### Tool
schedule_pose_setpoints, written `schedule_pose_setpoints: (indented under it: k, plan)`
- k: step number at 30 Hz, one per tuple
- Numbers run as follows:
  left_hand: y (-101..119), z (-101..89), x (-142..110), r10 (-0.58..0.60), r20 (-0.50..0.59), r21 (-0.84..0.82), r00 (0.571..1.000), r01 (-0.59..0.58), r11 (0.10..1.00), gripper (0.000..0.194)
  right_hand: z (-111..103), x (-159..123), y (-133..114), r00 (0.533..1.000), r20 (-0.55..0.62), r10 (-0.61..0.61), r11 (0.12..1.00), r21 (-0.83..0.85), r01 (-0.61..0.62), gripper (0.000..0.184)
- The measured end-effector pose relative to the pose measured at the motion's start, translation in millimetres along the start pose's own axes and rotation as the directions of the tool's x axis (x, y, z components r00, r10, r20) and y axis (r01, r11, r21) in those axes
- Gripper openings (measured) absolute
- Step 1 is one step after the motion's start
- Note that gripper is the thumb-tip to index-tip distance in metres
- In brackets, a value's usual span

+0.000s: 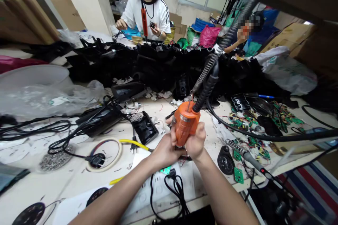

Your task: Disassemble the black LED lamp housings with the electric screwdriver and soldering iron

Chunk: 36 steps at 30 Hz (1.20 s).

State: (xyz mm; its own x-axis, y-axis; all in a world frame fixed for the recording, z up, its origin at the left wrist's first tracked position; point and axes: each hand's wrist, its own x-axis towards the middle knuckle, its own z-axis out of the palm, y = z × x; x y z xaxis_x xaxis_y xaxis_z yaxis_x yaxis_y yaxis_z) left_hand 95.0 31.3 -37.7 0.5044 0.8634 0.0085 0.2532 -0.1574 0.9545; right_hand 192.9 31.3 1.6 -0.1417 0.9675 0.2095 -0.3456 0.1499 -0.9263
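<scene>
An orange electric screwdriver (185, 123) hangs tilted from a coiled spring (206, 74), with a black cable running into its top. My right hand (195, 142) is closed around the screwdriver's body from the right side. Just left of and below it, my left hand (166, 149) has its fingers curled in under the tool; what they hold is mostly hidden. A dark edge shows beneath my hands, and a green circuit board (166, 170) lies partly under my left wrist. The screwdriver's tip is out of sight. Near my forearms lies a black power cord (179, 190).
Black plastic housings (148, 59) are heaped across the back. Left are a masking tape roll (120, 156), a pile of screws (56, 158) and an open black casing (144, 128). Circuit boards (253, 123) and a soldering iron (253, 160) lie right. A co-worker (148, 10) sits opposite.
</scene>
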Motion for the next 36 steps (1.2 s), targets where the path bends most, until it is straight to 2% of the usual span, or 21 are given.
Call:
schedule_pose_setpoints:
  k: [6,9,16,23,32,36]
  plan:
    - [-3,-2.0,0,-0.031,0.044,0.123,0.999,0.025,0.992,0.011,2,1,5,1.0,-0.019,0.003,1.0,-0.02,-0.004,0.079]
    - [-6,-1.4,0,0.007,0.043,0.11,0.999,-0.012,0.994,0.01,2,4,4,0.999,-0.028,-0.016,1.0,-0.017,0.015,0.082]
    - [-9,-0.9,0,0.107,-0.015,0.116,0.994,-0.105,0.988,0.039,3,15,-5,0.991,-0.132,0.002,1.0,-0.025,-0.006,0.081]
    - [-8,-2.1,0,0.062,0.013,0.225,0.998,-0.064,0.972,0.035,4,18,-5,0.98,-0.197,0.028,0.999,0.043,-0.02,0.081]
    - [-8,-2.1,0,0.088,0.012,0.222,0.996,-0.089,0.971,0.034,-3,17,1,0.982,-0.187,0.007,0.999,-0.04,-0.015,0.082]
    - [-11,-0.9,0,0.105,-0.012,0.188,0.994,-0.101,0.977,0.03,2,13,0,0.991,-0.128,-0.027,0.998,-0.064,0.019,0.085]
